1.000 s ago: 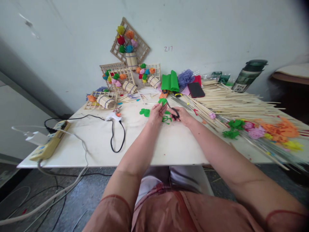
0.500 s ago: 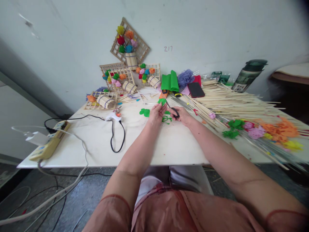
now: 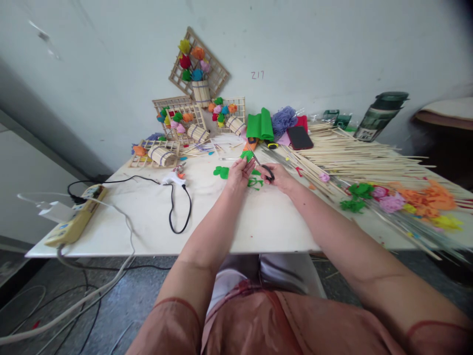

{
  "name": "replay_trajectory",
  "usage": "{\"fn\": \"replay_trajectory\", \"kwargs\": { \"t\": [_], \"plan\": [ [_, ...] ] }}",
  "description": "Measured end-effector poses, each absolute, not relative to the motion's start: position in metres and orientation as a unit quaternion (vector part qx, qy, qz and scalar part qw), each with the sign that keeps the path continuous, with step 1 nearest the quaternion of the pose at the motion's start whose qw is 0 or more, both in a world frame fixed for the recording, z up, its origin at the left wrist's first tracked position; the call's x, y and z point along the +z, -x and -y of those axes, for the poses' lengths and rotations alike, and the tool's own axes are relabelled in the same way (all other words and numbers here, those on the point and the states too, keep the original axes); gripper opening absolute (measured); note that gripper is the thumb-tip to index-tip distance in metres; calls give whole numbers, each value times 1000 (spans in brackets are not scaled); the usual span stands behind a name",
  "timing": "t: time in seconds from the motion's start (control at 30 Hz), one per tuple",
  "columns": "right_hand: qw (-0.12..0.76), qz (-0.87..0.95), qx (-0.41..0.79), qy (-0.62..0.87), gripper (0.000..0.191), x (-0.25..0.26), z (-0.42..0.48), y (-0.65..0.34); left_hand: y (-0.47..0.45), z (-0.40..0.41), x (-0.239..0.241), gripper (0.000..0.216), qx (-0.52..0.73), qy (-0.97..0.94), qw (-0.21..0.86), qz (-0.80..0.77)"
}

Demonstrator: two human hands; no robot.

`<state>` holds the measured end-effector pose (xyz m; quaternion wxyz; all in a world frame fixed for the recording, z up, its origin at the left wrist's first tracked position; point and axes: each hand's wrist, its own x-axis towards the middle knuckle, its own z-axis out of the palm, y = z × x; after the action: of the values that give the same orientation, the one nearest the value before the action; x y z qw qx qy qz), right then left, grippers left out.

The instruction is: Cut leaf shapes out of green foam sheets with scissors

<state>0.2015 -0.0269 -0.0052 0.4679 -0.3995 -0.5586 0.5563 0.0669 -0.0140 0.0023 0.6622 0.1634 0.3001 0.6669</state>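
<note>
My left hand (image 3: 240, 173) pinches a small piece of green crepe paper (image 3: 247, 155) above the middle of the table. In my right hand (image 3: 276, 176) is a pair of black-handled scissors (image 3: 270, 172), its blades pointing up and left beside the green piece. Whether the blades touch the paper I cannot tell. Thin green paper scraps (image 3: 254, 183) lie on the table between and below the hands. To the left of my left hand rest cut green paper shapes (image 3: 221, 172) with rounded edges.
A white glue gun (image 3: 174, 178) with a black cord lies left, near a power strip (image 3: 76, 217). Behind are stick lattices with paper flowers (image 3: 225, 111), a green paper roll (image 3: 259, 124) and a phone (image 3: 300, 137). Bamboo sticks (image 3: 354, 153), orange paper (image 3: 428, 199) and a bottle (image 3: 382, 116) fill the right.
Both hands stay nearly in place. The green paper in my left hand has shifted and tilted slightly beside the scissors.
</note>
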Motion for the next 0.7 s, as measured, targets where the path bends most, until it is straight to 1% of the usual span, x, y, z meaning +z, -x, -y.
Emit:
{"fn": "replay_trajectory", "kwargs": {
  "t": [0.53,0.7],
  "plan": [
    [470,552,555,407,39,-2,28,-200,-65,14,3,11,670,-155,660,-302],
    [468,556,555,405,36,0,30,-199,-64,13,2,15,670,-154,661,-300]
  ]
}}
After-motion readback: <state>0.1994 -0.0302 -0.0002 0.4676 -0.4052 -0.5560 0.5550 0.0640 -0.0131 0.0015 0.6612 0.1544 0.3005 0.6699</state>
